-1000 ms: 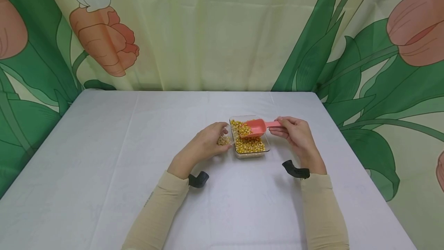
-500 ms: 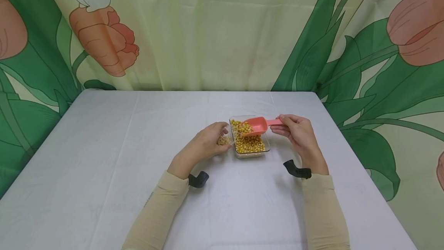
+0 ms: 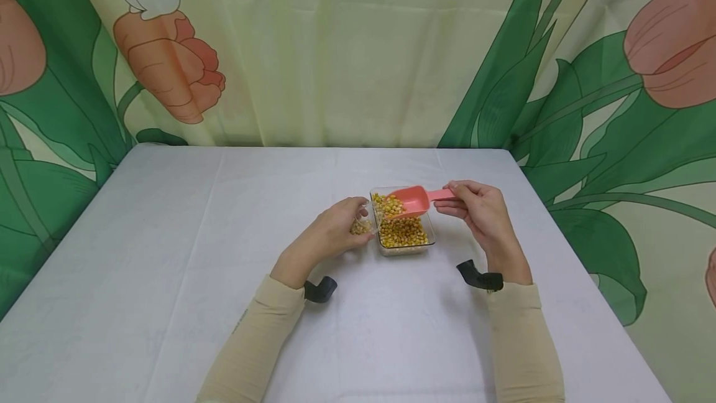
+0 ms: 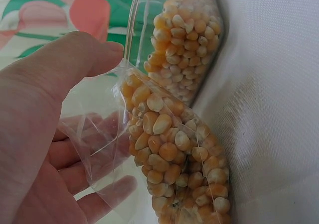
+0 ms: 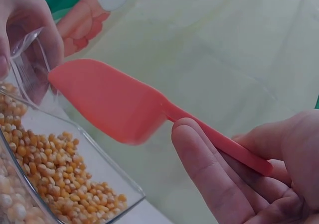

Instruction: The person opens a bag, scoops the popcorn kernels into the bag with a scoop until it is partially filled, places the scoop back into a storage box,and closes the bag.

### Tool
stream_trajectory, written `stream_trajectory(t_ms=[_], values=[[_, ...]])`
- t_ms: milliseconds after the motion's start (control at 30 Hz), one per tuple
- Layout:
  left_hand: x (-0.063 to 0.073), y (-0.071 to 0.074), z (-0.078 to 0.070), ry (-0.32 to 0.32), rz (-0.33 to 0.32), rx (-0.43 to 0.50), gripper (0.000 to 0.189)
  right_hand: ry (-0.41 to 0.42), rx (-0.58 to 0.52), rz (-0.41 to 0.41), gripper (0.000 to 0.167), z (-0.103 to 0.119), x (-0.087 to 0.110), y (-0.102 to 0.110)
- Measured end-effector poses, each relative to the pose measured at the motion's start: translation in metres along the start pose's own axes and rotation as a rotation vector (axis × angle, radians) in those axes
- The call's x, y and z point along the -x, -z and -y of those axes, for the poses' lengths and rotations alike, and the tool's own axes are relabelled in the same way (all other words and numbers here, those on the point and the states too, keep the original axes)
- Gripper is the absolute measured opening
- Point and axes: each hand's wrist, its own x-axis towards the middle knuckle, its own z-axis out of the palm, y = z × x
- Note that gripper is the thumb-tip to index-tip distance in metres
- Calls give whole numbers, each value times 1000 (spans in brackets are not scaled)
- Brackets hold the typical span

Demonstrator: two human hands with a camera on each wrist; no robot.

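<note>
In the head view my left hand (image 3: pixel 327 229) holds a clear plastic bag (image 4: pixel 172 149) partly filled with corn kernels, its thumb and fingers at the bag's mouth. The bag stands right beside a clear rectangular container (image 3: pixel 429 236) of yellow corn kernels (image 3: pixel 399 235). My right hand (image 3: pixel 482 216) grips a pink scoop (image 3: pixel 416 199) by its handle. Corn kernels (image 3: pixel 390 205) lie in the scoop, which is raised above the container. Its front lip points left, close to the bag's mouth in the right wrist view.
A white cloth covers the table (image 3: pixel 268 185). Behind it hangs a printed curtain (image 3: pixel 347 67) with tulips, leaves and a rabbit on a carrot. A black wrist mount (image 3: pixel 480 276) sits on the right wrist, another black mount (image 3: pixel 321 290) on the left.
The right hand has lifted the loaded scoop slightly, and over the last half second the scoop has shifted a little left towards the bag. The left hand and the container stay in place.
</note>
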Motion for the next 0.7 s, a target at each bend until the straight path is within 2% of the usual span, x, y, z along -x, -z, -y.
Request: stream_trajectory(t_ms=[367, 700], values=[[0, 1, -2, 22, 17, 10, 69, 33, 40, 49, 36, 2, 2, -10], [0, 1, -2, 22, 16, 13, 68, 56, 123, 47, 35, 0, 1, -18]])
